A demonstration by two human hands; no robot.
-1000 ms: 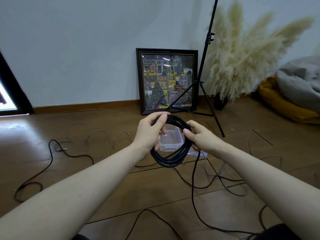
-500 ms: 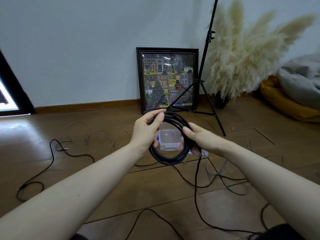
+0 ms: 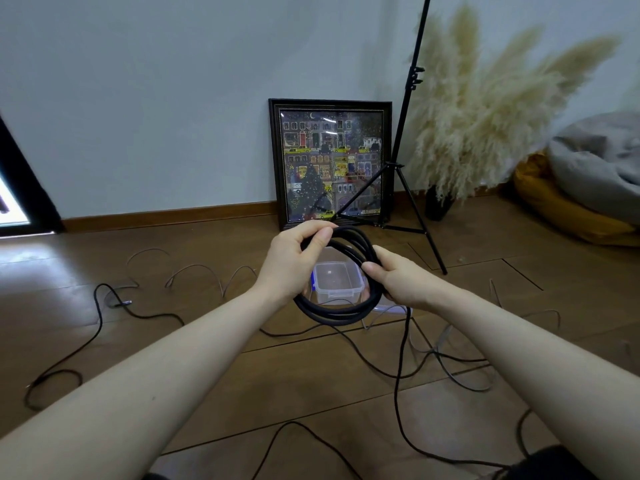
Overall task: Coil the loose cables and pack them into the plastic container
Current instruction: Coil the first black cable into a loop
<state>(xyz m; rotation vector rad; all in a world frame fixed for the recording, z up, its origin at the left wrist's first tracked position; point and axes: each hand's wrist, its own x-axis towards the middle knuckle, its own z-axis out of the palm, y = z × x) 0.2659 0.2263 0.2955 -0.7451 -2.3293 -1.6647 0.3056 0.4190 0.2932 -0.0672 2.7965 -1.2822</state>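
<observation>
1. Loose black cable (image 3: 100, 327), far left on the wooden floor (image 3: 214, 375), one end curled into a small loop near the left edge
2. Thin grey cable (image 3: 194, 271), in low arches on the floor behind the black one, nearer the wall
3. Left hand (image 3: 294, 261), raised above the floor, fingers and thumb curled round the upper left of the coil
4. Black cable coil (image 3: 332, 311), several turns, held upright between both hands; a loose tail hangs from its right side down to the floor and runs toward the bottom edge
5. Clear plastic container (image 3: 337, 280), open, on the floor behind the coil and seen through its ring; blue clip on its left side
6. Right hand (image 3: 398, 278), fingers wrapped round the right side of the coil, thumb lying over the turns
7. Framed picture (image 3: 332, 164), leaning against the wall
8. Black tripod stand (image 3: 401, 161), just right of the frame
9. Pampas grass (image 3: 485, 109), in a dark vase
10. Grey and yellow cushions (image 3: 588, 188), far right
11. Further grey and black cables (image 3: 446, 362), tangled on the floor below the right forearm
</observation>
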